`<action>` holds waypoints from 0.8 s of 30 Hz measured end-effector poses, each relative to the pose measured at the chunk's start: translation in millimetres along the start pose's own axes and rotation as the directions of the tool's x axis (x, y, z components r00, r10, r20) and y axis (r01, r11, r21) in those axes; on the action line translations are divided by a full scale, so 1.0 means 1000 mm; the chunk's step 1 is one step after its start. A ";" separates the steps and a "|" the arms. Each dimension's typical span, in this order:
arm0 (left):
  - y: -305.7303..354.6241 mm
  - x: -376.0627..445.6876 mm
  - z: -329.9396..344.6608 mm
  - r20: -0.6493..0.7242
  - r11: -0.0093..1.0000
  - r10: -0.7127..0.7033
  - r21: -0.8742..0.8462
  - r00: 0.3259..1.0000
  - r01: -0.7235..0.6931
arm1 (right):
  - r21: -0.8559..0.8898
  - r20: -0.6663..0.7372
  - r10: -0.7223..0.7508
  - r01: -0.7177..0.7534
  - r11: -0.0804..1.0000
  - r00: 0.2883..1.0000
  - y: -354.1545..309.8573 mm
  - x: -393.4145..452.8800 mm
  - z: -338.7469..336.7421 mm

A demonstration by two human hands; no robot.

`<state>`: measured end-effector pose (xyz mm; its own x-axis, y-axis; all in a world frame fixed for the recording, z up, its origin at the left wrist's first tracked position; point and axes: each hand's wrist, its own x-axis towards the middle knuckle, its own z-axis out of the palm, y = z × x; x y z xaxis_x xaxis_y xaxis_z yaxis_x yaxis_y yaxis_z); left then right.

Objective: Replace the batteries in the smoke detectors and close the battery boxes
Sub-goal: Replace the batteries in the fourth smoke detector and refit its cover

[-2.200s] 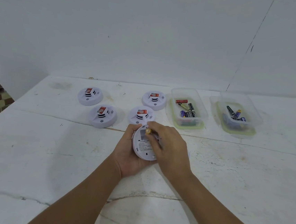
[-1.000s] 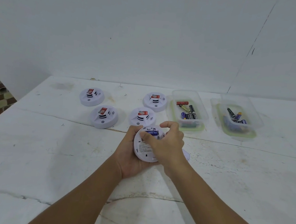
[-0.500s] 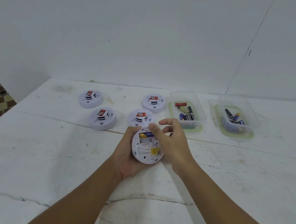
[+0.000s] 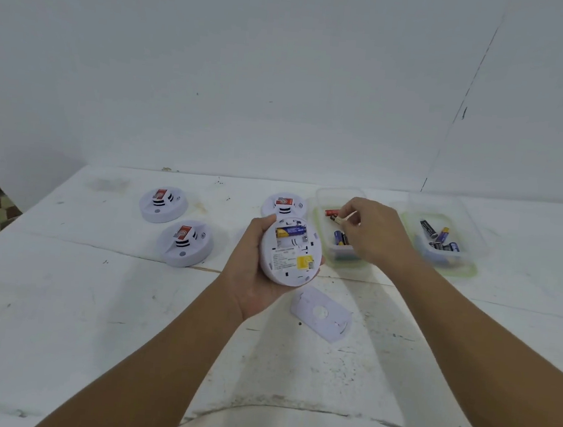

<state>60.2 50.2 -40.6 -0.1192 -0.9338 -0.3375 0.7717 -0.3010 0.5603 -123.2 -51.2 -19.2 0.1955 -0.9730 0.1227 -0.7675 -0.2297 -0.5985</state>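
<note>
A: How far along does this look?

B: Early, I'd judge. The left hand [image 4: 256, 273] cups one smoke detector [image 4: 291, 250] underside up above the desk [image 4: 59, 295], fingers curled round its rim. Its battery bay is open, with one blue and gold battery [image 4: 290, 231] seated in the upper slot and the slot beside it apparently empty.

A: And the right hand?

B: The right hand [image 4: 372, 234] is over the nearer clear tub [image 4: 323, 196], thumb and forefinger pinching a pale battery [image 4: 341, 219] by its end. Whether it is lifting that cell or dropping it, I cannot say.

A: The cover?

B: A flat white cover plate [image 4: 322, 313] lies on the desk just below the held detector, so that battery box is not closed yet.

A: What's left?

B: Fill the second slot, refit the cover, then the rest. Three more detectors sit face up further back: the far-left detector [image 4: 163, 204], the one nearer to it [image 4: 185, 242], and the one behind the left hand [image 4: 284, 205]. Face up, they hide their battery boxes, so I can't tell if they are done.

A: Anything else unclear?

B: A second tub [image 4: 467, 265] to the right holds several dark batteries; which tub is fresh and which is spent isn't readable. The label print on the held detector is too small. A patch of white by the left hand's knuckles may be another detector, mostly hidden.
</note>
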 end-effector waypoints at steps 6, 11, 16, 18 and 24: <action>0.001 0.008 0.001 0.002 1.000 0.006 0.008 1.000 -0.006 | -0.380 0.162 0.066 0.001 0.925 0.985 -0.001 0.026 0.008; 0.002 0.012 -0.001 0.003 1.000 -0.020 0.018 1.000 0.020 | -0.577 0.215 0.130 0.018 0.817 0.968 -0.009 0.035 0.015; 0.001 0.013 -0.005 0.001 0.999 -0.043 0.003 0.999 0.043 | -0.607 0.223 0.140 0.025 0.794 0.965 -0.010 0.041 0.022; 0.002 0.012 -0.006 0.013 0.999 -0.045 0.000 0.999 0.045 | -0.582 0.222 0.115 0.037 0.812 0.968 -0.009 0.041 0.023; 0.005 0.007 -0.009 0.018 0.999 -0.039 -0.003 0.999 0.040 | -0.364 0.091 -0.070 0.098 0.926 0.993 -0.012 0.032 0.015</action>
<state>68.9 44.1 -47.5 -0.1608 -0.9245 -0.3456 0.7682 -0.3371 0.5443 -98.9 -79.5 -19.7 0.3032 -0.9485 0.0916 -0.9137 -0.3167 -0.2546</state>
